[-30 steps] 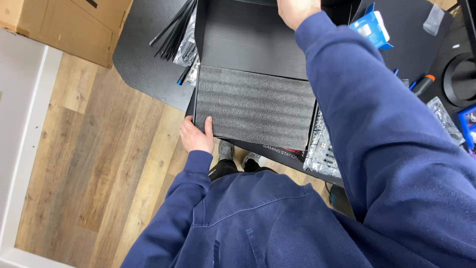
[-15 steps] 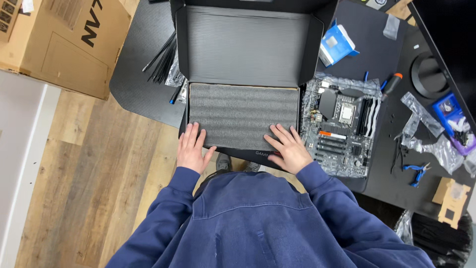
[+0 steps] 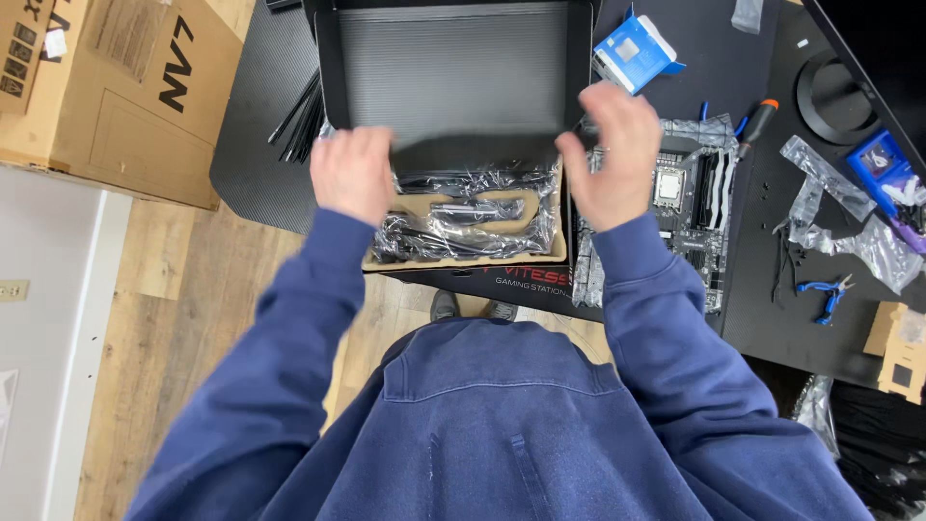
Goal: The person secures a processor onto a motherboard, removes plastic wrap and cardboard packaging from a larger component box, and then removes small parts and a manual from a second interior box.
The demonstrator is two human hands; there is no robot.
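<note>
One brown cardboard carton (image 3: pixel 106 87) far left, on wood floor; left hand (image 3: pixel 353 174) curled on the near edge of a ribbed grey foam sheet (image 3: pixel 453 82), lifted over an open black box (image 3: pixel 473 270) holding a cardboard tray of foil-wrapped parts; right hand (image 3: pixel 610 154) gripping the sheet's other corner; one motherboard (image 3: pixel 685 207), one blue pliers (image 3: pixel 825 289) right.

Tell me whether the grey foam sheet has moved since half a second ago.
Yes. The foam sheet, previously flat over the box tray, is lifted toward the open lid, uncovering wrapped parts.
</note>
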